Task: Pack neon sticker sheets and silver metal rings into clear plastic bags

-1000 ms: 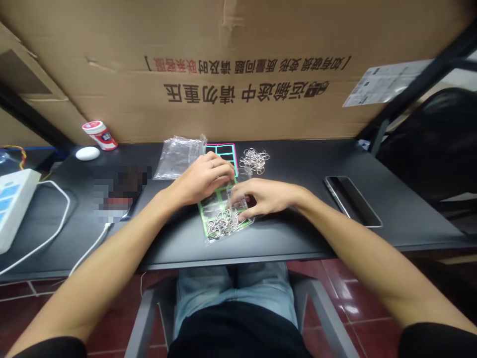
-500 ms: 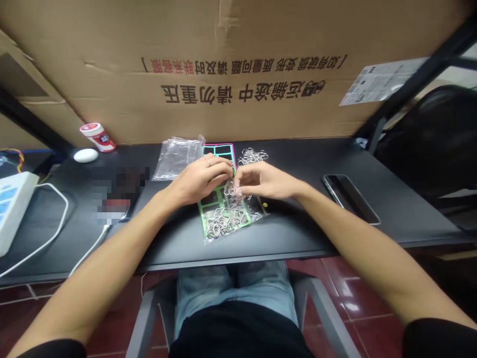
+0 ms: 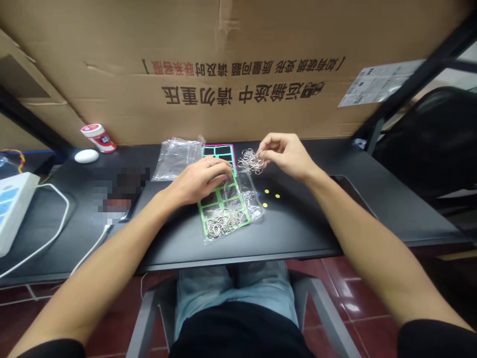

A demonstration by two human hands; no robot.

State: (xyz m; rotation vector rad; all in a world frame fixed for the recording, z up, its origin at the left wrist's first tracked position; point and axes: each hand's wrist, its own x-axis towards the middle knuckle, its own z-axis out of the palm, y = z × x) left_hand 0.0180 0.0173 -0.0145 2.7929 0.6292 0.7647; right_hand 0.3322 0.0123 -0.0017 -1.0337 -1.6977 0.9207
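My left hand (image 3: 203,178) rests with curled fingers on the top edge of a clear plastic bag (image 3: 238,209) that lies over a green-framed card (image 3: 219,204) and holds several metal rings (image 3: 221,222). My right hand (image 3: 285,155) is farther back, thumb and forefinger pinched on a metal ring at a loose pile of rings (image 3: 251,160) on the black desk (image 3: 316,219). A pink-framed card (image 3: 222,149) lies behind the left hand. Two small yellow dots (image 3: 271,198) sit on the desk right of the bag.
A large cardboard box (image 3: 238,69) stands along the desk's back edge. An empty clear bag (image 3: 177,156), a white mouse (image 3: 86,155) and a red-and-white bottle (image 3: 97,136) lie at the back left. A white power strip (image 3: 11,204) with cable is far left; a black chair (image 3: 432,144) right.
My right hand came out of the bag holding a ring and moved back and right to the loose pile. My left hand stayed on the bag.
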